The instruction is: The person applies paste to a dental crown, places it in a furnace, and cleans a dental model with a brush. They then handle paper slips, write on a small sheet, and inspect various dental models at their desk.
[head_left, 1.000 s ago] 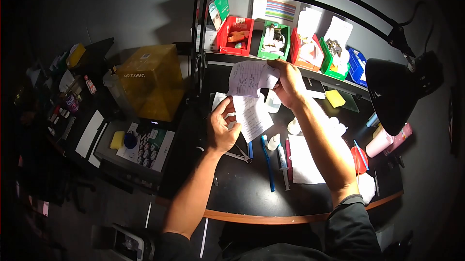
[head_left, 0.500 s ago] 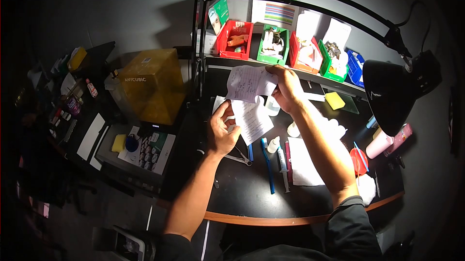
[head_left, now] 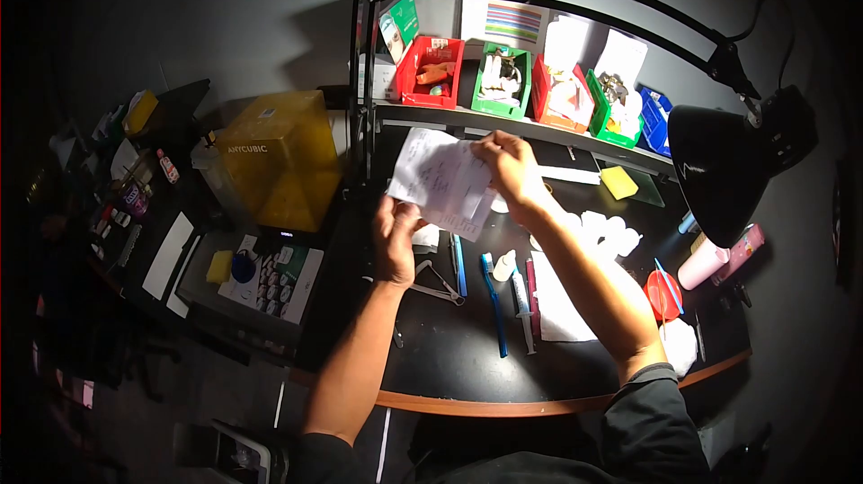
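A sheet of paper with handwriting (head_left: pixel 436 169) is held up over the black table in both hands. My left hand (head_left: pixel 395 237) closes on its lower left corner, with the thumb in front. The upper right edge is pinched in my right hand (head_left: pixel 508 169). Below the sheet lie a blue toothbrush (head_left: pixel 496 309), a syringe (head_left: pixel 523 309), a blue pen (head_left: pixel 459 266) and a thin white-and-metal hinged tool (head_left: pixel 438 292) that I cannot name. A small white dropper bottle (head_left: pixel 505 266) is near the toothbrush's head.
A black desk lamp (head_left: pixel 724 169) shines from the right. Red, green and blue bins (head_left: pixel 503 79) line the shelf behind. On the right are a white cloth (head_left: pixel 559 309), a red bowl (head_left: pixel 663 295) and a pink bottle (head_left: pixel 704 268). An amber box (head_left: pixel 279 156) stands left.
The paper is now one broad sheet instead of two overlapping parts hanging down. Both hands have moved slightly left with it; my left hand has risen a little, my right has dropped slightly.
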Tool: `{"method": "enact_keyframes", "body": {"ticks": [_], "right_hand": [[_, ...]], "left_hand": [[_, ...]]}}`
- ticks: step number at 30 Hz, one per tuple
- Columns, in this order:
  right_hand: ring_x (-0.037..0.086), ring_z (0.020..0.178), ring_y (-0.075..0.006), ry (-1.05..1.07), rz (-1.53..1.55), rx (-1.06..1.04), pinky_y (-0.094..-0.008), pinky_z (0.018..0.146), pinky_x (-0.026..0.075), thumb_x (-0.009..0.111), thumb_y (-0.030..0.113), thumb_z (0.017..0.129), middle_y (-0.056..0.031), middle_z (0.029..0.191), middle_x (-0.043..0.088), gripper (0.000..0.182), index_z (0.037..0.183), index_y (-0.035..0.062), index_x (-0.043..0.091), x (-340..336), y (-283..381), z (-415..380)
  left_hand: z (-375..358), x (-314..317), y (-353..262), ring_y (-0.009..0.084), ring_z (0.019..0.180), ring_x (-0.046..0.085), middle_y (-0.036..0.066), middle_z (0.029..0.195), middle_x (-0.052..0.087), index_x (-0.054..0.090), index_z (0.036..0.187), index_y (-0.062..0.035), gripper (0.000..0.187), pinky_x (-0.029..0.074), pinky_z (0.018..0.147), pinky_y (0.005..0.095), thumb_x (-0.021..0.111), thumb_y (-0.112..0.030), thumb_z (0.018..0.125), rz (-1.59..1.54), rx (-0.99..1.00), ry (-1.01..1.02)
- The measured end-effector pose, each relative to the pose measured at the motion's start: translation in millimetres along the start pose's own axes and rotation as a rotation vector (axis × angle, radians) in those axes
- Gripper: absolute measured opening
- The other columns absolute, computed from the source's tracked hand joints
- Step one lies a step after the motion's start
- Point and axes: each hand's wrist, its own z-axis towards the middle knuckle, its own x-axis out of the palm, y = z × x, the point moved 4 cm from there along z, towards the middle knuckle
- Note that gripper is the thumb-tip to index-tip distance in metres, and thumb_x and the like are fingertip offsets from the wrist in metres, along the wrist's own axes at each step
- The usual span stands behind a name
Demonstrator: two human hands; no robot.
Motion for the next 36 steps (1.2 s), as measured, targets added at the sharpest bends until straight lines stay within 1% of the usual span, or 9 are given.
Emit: {"method": "enact_keyframes", "body": {"ticks": [2, 5, 7, 13, 17, 19, 23, 32, 36], "right_hand": [[0.061, 0.081, -0.013, 0.043, -0.282, -0.15, -0.0317, 0.073, 0.049, 0.064, 0.019, 0.097, -0.0068, 0.087, 0.069, 0.018, 0.099, 0.0012, 0.068, 8, -5, -9], [0.069, 0.086, -0.0179, 0.187, -0.492, -0.216, -0.0347, 0.077, 0.054, 0.068, 0.02, 0.096, -0.0147, 0.09, 0.074, 0.022, 0.105, -0.0003, 0.068, 17, 7, -32], [0.076, 0.094, -0.0329, 0.126, -0.609, -0.263, -0.0431, 0.086, 0.057, 0.069, 0.028, 0.094, -0.0179, 0.095, 0.077, 0.029, 0.108, 0.0027, 0.071, 10, 20, -39], [0.075, 0.082, -0.0305, -0.201, -0.649, -0.419, -0.0393, 0.079, 0.058, 0.068, 0.021, 0.088, -0.0177, 0.087, 0.077, 0.023, 0.097, 0.0003, 0.075, -100, 39, -22], [0.074, 0.081, -0.027, -0.285, -0.861, -0.236, -0.0389, 0.076, 0.056, 0.067, 0.012, 0.083, -0.0168, 0.08, 0.074, 0.015, 0.09, 0.0009, 0.074, -182, 13, -2], [0.073, 0.08, -0.0201, -0.155, -0.992, -0.077, -0.0333, 0.077, 0.057, 0.065, 0.004, 0.085, -0.0131, 0.085, 0.076, 0.012, 0.091, -0.0003, 0.073, -219, -9, 1], [0.073, 0.089, -0.0268, -0.037, -1.34, -0.018, -0.0371, 0.083, 0.056, 0.065, 0.004, 0.077, -0.0149, 0.09, 0.075, 0.019, 0.094, -0.0001, 0.072, -279, -25, -20], [0.066, 0.106, -0.0301, -0.205, -1.529, 0.245, -0.0387, 0.095, 0.052, 0.062, 0.005, 0.08, -0.0171, 0.11, 0.069, 0.035, 0.114, 0.0037, 0.065, -396, -20, -83], [0.063, 0.113, -0.0316, -0.229, -1.536, 0.153, -0.0394, 0.1, 0.05, 0.061, 0.005, 0.081, -0.0181, 0.119, 0.066, 0.043, 0.124, 0.0054, 0.061, -386, -14, -80]], "left_hand": [[2, -8, 4, 0.017, 0.097, 0.063, 0.008, 0.11, 0.068, 0.06, 0.128, 0.0019, 0.046, 0.051, 0.088, 0.0307, 0.07, -0.032, 0.098, -0.002, -0.032, -0.109], [1, -9, -8, 0.0163, 0.099, 0.067, 0.01, 0.109, 0.073, 0.068, 0.118, 0.0028, 0.028, 0.053, 0.087, 0.0312, 0.07, -0.013, 0.095, 0.253, 0.064, -0.21], [2, -11, -17, 0.0138, 0.093, 0.064, 0.005, 0.103, 0.071, 0.069, 0.109, 0.0014, 0.02, 0.049, 0.086, 0.0304, 0.068, -0.011, 0.094, 0.389, 0.124, -0.268], [4, -23, -39, 0.01, 0.08, 0.061, 0.002, 0.087, 0.068, 0.07, 0.097, 0.0061, 0.014, 0.049, 0.073, 0.0282, 0.062, -0.005, 0.093, 0.671, 0.467, -0.329], [-2, -13, -57, 0.0208, 0.087, 0.066, 0.01, 0.095, 0.07, 0.07, 0.1, 0.0081, 0.015, 0.051, 0.08, 0.0332, 0.064, -0.002, 0.091, 0.923, 0.742, -0.279], [-3, -10, -52, 0.0238, 0.09, 0.066, 0.012, 0.099, 0.069, 0.069, 0.1, 0.009, 0.015, 0.051, 0.084, 0.0355, 0.064, -0.001, 0.09, 0.8, 0.695, -0.259], [-6, -5, -52, 0.0244, 0.095, 0.066, 0.014, 0.104, 0.069, 0.069, 0.102, 0.0099, 0.017, 0.051, 0.089, 0.0357, 0.065, -0.002, 0.09, 0.835, 0.64, -0.22], [-5, -11, -49, 0.0267, 0.097, 0.066, 0.016, 0.109, 0.07, 0.07, 0.102, 0.0111, 0.017, 0.05, 0.094, 0.0372, 0.063, 0.002, 0.089, 0.933, 0.674, -0.162], [-3, -13, -46, 0.0261, 0.095, 0.066, 0.016, 0.106, 0.068, 0.07, 0.1, 0.0091, 0.016, 0.051, 0.09, 0.0365, 0.062, 0.003, 0.088, 0.888, 0.616, -0.188]]}}
